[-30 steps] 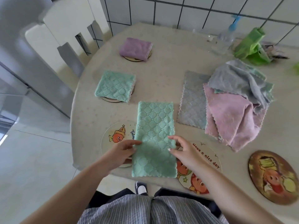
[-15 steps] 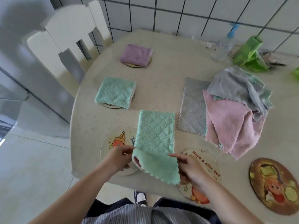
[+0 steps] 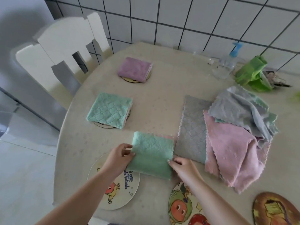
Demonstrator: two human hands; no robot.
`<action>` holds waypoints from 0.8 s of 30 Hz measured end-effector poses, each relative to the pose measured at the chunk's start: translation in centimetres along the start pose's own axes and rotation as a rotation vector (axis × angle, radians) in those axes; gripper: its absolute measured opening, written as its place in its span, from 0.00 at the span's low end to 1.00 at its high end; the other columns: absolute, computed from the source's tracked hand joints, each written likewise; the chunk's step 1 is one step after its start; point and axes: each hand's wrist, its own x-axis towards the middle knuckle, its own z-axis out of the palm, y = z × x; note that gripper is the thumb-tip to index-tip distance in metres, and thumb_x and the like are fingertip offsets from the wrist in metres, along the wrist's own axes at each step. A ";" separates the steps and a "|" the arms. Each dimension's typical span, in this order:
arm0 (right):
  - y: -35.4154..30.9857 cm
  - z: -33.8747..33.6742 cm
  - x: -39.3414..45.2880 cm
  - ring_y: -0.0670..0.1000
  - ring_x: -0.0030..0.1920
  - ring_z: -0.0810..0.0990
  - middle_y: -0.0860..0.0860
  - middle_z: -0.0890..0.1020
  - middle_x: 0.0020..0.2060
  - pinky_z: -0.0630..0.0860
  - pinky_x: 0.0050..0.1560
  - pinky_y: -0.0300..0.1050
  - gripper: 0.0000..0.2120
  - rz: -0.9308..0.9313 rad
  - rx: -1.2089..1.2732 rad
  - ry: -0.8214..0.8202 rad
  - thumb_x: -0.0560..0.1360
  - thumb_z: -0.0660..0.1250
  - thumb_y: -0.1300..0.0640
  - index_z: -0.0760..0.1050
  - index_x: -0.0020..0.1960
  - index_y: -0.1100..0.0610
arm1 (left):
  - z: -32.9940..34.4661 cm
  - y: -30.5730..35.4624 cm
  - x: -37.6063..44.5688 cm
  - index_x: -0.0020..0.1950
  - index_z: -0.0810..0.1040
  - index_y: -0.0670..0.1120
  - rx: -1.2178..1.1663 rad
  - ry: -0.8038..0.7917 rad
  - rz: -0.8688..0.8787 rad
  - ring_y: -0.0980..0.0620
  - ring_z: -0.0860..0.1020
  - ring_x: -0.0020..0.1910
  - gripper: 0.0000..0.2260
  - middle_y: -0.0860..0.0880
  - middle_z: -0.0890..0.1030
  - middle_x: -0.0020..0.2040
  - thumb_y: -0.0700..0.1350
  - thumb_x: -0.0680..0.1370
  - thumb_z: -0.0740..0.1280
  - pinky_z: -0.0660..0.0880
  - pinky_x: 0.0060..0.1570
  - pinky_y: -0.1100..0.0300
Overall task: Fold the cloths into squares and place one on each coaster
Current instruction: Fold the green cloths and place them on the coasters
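On the near side of the round beige table point(image 3: 162, 98), a mint-green quilted cloth point(image 3: 151, 155) lies doubled over into a rough square, a pink edge showing along its far right corner. The left hand point(image 3: 119, 157) pinches the cloth's left edge between thumb and fingers; the right hand point(image 3: 183, 166) pinches its near right edge — both hands closed on the fabric. The cloth's near left corner overlaps the cream round coaster with an orange cartoon figure point(image 3: 113, 190), which sits at the table's near left rim.

To the right along the near edge lie 2 more bare coasters: a round coaster with red and green cartoon faces point(image 3: 183, 207), just beside the right wrist, and a brown round coaster with a yellow picture point(image 3: 276, 210) at the far right.

Farther back on the left, a folded mint-green square cloth point(image 3: 109, 110) rests on a wooden coaster, and beyond it a folded purple square cloth point(image 3: 134, 69) covers another.

Right of the hands, a grey quilted cloth point(image 3: 191, 127) lies flat, touching the held cloth's right edge. A loose pile — a pink cloth point(image 3: 233, 153) and a crumpled grey one point(image 3: 243, 108) — overlaps its right side.
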 end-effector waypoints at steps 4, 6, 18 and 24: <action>0.4 0.6 -0.2 0.44 0.25 0.67 0.47 0.70 0.26 0.60 0.25 0.35 0.18 -0.129 -0.128 0.129 0.75 0.65 0.48 0.70 0.31 0.57 | 0.2 -0.5 -0.1 0.59 0.67 0.55 0.054 -0.040 0.112 0.53 0.79 0.48 0.12 0.50 0.77 0.54 0.45 0.78 0.64 0.73 0.37 0.62; 0.2 1.1 -0.4 0.45 0.29 0.71 0.48 0.72 0.30 0.65 0.29 0.32 0.17 -0.224 -0.156 0.224 0.74 0.65 0.48 0.68 0.31 0.54 | 0.2 -0.8 -0.2 0.61 0.68 0.59 0.131 -0.073 0.181 0.52 0.79 0.46 0.15 0.52 0.76 0.55 0.45 0.78 0.63 0.73 0.37 0.62; -0.2 1.9 0.9 0.45 0.38 0.76 0.42 0.77 0.36 0.69 0.35 0.32 0.09 -0.158 0.014 0.243 0.76 0.65 0.52 0.70 0.54 0.49 | 1.3 -0.2 -0.3 0.73 0.62 0.48 0.392 0.033 0.343 0.56 0.71 0.51 0.25 0.55 0.66 0.63 0.47 0.78 0.63 0.68 0.51 0.66; -0.3 1.8 0.8 0.47 0.43 0.74 0.49 0.70 0.62 0.73 0.46 0.41 0.30 -0.421 -0.311 0.172 0.76 0.62 0.59 0.57 0.73 0.43 | 1.7 -0.1 0.1 0.65 0.73 0.46 0.917 0.171 0.688 0.46 0.67 0.67 0.20 0.47 0.70 0.68 0.46 0.73 0.58 0.67 0.63 0.44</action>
